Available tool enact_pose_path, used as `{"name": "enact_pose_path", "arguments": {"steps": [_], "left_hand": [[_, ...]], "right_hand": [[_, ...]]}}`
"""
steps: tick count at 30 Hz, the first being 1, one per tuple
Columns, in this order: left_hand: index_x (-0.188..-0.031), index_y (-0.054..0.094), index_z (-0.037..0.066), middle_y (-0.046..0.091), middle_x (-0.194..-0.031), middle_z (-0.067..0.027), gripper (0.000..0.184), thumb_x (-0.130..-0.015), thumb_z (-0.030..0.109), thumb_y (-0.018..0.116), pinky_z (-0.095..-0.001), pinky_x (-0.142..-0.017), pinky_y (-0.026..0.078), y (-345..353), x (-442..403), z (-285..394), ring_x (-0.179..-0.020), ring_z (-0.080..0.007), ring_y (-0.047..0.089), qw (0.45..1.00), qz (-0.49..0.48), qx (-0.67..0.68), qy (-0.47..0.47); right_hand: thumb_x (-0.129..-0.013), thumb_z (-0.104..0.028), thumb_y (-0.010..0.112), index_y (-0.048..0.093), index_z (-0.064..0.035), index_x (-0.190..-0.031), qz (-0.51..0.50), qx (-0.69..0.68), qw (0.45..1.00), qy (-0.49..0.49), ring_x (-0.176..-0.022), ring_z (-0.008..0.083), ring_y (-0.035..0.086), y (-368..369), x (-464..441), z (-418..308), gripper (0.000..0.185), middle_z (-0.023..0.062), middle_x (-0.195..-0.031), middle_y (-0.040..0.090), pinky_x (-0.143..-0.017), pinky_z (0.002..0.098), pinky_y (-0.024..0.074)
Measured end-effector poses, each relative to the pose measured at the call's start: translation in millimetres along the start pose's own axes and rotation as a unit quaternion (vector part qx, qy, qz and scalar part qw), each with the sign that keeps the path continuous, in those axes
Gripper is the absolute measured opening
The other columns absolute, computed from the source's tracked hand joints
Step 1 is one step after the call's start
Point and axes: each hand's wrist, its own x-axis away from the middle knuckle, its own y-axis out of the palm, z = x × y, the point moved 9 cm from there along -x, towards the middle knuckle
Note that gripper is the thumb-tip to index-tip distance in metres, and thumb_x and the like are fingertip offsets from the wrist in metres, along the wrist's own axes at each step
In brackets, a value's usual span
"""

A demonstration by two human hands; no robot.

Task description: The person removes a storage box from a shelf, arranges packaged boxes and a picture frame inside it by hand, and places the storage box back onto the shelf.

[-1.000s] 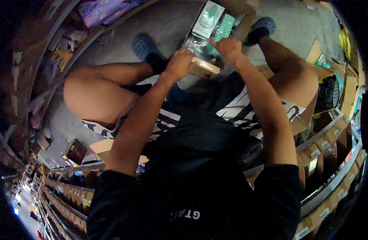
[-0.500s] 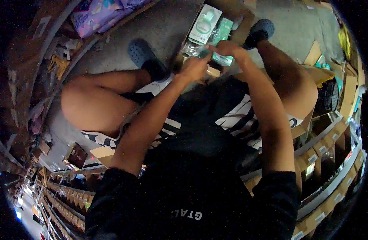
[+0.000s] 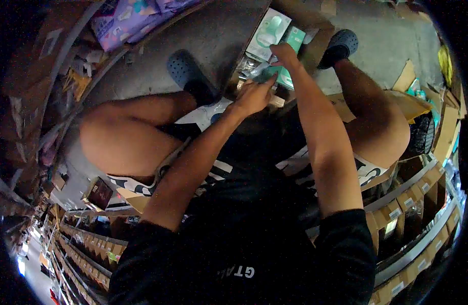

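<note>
The left hand [image 3: 255, 96] is curling, index finger extended; the right hand [image 3: 285, 54] is bending over a green box [image 3: 296, 37] lying inside a carton [image 3: 315, 34], any hold not showing clearly. Probably light and dentable, the box is favouring a long-edge grasp.

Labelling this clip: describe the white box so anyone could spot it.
Find the open carton between the two blue clogs. At its far end lies the white box with green print. It is wider and paler than the green box alongside.
</note>
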Motion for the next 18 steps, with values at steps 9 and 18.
{"name": "enact_pose_path", "arguments": {"steps": [9,18], "left_hand": [[-0.136,0.035,0.012,0.060,-0.102,-0.0197,0.056,-0.081,0.010,0.047,-0.0416,-0.091,0.032,4.8,-2.2,2.9,-0.102,-0.0335,0.054,1.000,-0.009,0.020,0.021],[-0.138,0.031,0.014,0.061,-0.101,-0.0189,0.059,-0.081,0.011,0.047,-0.0423,-0.090,0.033,8.6,1.8,-1.3,-0.097,-0.0326,0.056,1.000,-0.001,0.013,0.015]], "right_hand": [[-0.072,-0.037,0.071,0.053,0.0006,-0.111,-0.166,-0.266,0.947,0.069,-0.097,0.0229,0.052,17.6,19.9,-10.9,0.057,0.0098,-0.105,0.057,-0.082,0.0364,0.0437],[-0.070,-0.030,0.076,0.050,-0.0002,-0.118,-0.108,-0.303,0.940,0.112,-0.109,0.0267,0.045,11.9,33.4,-11.4,0.062,0.0116,-0.117,0.053,-0.089,0.0394,0.0385]]}}
